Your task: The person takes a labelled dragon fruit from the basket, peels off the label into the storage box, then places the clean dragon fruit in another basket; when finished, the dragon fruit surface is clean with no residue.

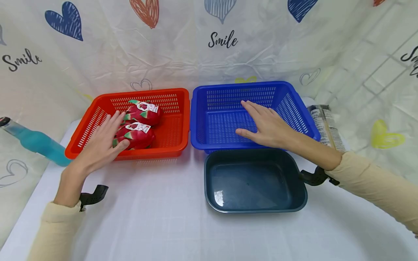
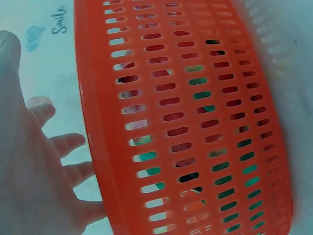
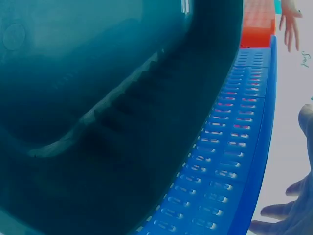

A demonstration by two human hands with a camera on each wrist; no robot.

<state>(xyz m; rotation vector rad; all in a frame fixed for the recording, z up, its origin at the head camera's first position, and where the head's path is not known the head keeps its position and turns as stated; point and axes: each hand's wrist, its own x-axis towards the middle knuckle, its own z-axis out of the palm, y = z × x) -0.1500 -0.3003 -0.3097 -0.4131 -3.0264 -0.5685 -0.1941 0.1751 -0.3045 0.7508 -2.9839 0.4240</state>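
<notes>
hands (image 1: 102, 140) (image 1: 268, 125) hover, fingers straight, above red basket (image 1: 170, 134) and blue basket (image 1: 217, 127).

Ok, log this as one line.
left hand: free, over red basket | right hand: free, over blue basket | dragon fruits: in red basket

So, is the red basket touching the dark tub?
Apart: the head view shows bare white tablecloth between the red basket and the dark tub.

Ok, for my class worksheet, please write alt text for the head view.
A person's open left hand hovers over a red perforated plastic basket holding red-and-green dragon fruits; the open right hand hovers over a blue perforated plastic basket. A dark rounded-rectangular tub sits nearer the viewer.
</notes>
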